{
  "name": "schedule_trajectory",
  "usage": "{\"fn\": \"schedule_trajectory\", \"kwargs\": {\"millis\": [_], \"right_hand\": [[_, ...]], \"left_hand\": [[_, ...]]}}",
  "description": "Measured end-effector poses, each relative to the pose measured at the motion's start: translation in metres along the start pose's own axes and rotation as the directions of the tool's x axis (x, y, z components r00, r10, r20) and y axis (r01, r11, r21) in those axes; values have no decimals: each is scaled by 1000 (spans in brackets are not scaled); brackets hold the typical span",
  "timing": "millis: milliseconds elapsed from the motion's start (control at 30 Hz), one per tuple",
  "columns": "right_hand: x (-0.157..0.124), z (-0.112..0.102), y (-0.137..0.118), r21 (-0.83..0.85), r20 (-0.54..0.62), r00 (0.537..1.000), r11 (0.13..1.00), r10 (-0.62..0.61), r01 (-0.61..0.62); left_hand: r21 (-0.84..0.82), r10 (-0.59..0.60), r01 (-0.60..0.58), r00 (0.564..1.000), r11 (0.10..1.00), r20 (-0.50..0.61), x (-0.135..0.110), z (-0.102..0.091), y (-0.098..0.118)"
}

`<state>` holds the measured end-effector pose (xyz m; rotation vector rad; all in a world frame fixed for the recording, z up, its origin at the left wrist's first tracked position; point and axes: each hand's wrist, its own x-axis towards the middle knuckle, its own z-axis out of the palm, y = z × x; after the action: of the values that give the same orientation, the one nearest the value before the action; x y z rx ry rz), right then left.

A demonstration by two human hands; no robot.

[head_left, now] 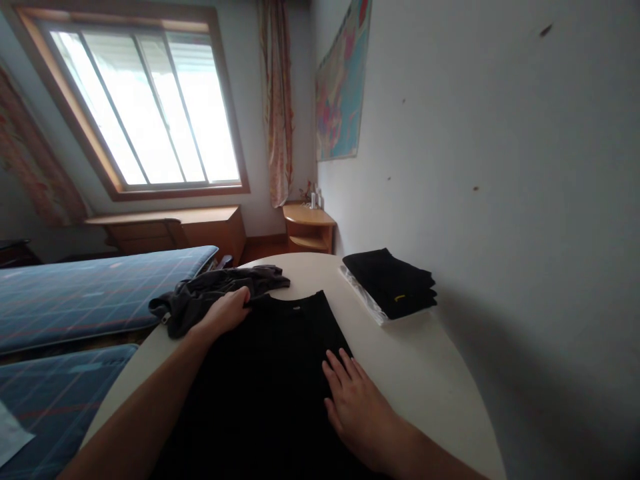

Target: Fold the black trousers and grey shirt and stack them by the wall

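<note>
A black shirt (270,373) lies spread over the near part of the round white table (415,373), its neckline with a small label toward the far side. My left hand (227,312) is closed on the shirt's far left corner by the neckline. Flat on the shirt's right edge rests my right hand (353,400), fingers stretched out. Just beyond my left hand is a crumpled dark grey garment (200,297). The shirt's lower part runs out of the picture at the bottom.
Folded black clothes (390,283) are stacked on clear plastic packaging (367,303) at the table's right, close to the white wall (480,133). Blue plaid mattresses (100,287) lie to the left. A wooden desk (200,223) and corner shelf (310,217) stand beneath the window side.
</note>
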<state>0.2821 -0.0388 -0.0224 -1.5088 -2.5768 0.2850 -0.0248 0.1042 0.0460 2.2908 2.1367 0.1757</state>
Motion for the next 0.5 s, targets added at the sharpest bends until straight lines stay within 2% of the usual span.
{"fn": "schedule_trajectory", "kwargs": {"millis": [133, 267, 400, 500], "right_hand": [[12, 2, 13, -59, -21, 1000, 998, 1, -2], [38, -4, 32, -92, -10, 1000, 996, -16, 15], [74, -9, 51, -76, 21, 999, 997, 30, -28], [99, -11, 63, -39, 24, 996, 995, 89, -88]], "left_hand": [[39, 95, -91, 990, 995, -108, 20, -23, 17], [87, 173, -159, 966, 983, -190, 47, -36, 30], [122, 193, -168, 952, 978, -237, 72, -33, 34], [127, 188, -161, 950, 979, -250, 80, -19, 36]]}}
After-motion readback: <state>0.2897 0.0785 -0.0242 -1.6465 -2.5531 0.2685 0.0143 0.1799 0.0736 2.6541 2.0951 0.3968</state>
